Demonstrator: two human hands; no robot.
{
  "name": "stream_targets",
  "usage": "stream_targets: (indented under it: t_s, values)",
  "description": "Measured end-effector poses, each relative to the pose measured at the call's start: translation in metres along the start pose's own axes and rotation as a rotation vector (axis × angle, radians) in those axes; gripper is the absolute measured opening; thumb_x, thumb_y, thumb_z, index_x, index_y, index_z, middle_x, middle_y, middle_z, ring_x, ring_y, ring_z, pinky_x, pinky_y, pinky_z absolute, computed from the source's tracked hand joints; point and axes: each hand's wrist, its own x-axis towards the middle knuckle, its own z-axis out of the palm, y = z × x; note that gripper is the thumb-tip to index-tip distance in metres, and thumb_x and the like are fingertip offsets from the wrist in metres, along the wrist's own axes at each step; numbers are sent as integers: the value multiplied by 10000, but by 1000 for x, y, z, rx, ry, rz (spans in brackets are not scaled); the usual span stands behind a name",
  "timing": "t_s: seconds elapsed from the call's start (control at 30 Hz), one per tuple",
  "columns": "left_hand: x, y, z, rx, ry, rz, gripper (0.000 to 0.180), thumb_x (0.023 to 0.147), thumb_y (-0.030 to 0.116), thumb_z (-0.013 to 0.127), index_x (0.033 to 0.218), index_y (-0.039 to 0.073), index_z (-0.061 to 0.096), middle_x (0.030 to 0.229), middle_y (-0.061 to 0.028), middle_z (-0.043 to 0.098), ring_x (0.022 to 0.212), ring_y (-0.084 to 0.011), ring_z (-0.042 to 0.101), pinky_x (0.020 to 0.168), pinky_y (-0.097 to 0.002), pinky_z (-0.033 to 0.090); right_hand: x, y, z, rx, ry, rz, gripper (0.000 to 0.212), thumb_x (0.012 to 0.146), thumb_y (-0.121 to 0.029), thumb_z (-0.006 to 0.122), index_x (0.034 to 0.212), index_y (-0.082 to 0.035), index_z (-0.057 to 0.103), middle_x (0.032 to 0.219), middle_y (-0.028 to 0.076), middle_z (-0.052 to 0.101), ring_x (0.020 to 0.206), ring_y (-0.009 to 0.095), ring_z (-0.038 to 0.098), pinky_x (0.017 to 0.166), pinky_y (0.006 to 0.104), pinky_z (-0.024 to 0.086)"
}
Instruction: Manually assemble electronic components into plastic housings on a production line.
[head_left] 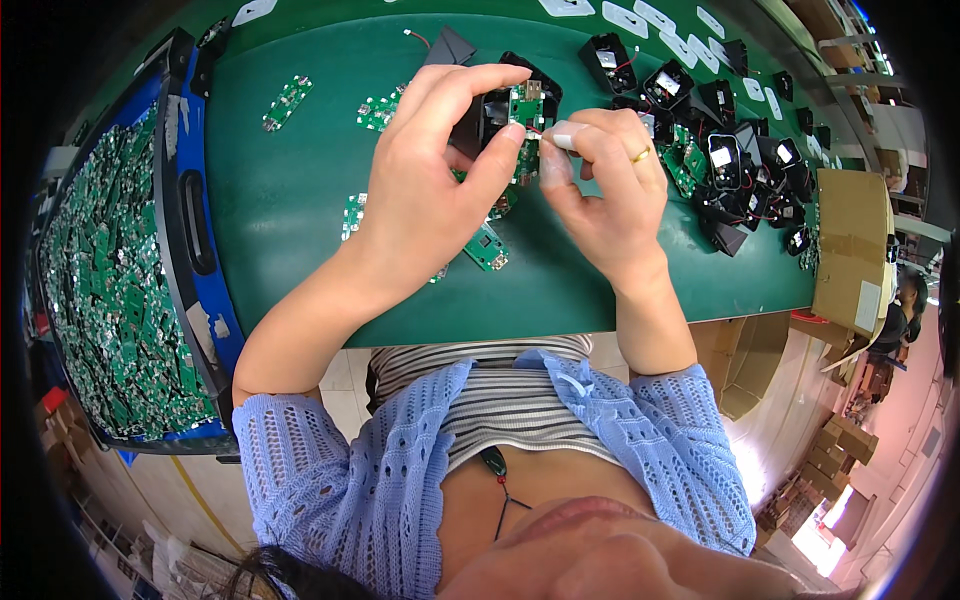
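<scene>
My left hand (425,190) is closed around a black plastic housing (492,112) and a green circuit board (527,100), held together above the table. The board sits upright at the housing's open side, with my left thumb and fingers at its edges. My right hand (612,190), white wrapping on its fingertips, pinches the end of a thin red wire (536,129) against the board. Its tiny plug is mostly hidden by the fingertips. Below the hands lie loose circuit boards (487,250), partly covered by my left hand. One more board (288,103) lies apart to the left.
At the left stands a blue bin (195,220) heaped with green circuit boards. Black housings with wires (735,170) are piled on the table's right side. White flat plates (625,20) lie along the far edge. A cardboard box (850,250) stands at the right edge.
</scene>
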Motion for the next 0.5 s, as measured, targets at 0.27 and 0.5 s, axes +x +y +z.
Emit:
stream_targets:
  t_s: [0.27,0.5]
  values:
    - [-2,-3,2,48,67,105,315,848,-18,578,1161,14,563,1089,-74,481,889,-110,547,670,-209,531,0,-4,3,-39,23,-61,286,614,59,704,851,-35,574,804,78,590,664,238,553,549,313,459]
    - [-3,-3,2,65,67,124,322,861,-23,578,1181,7,555,1093,-66,469,919,-98,535,687,-194,525,-1,-4,6,140,37,31,211,695,57,699,841,-18,566,785,97,581,663,248,554,567,310,460]
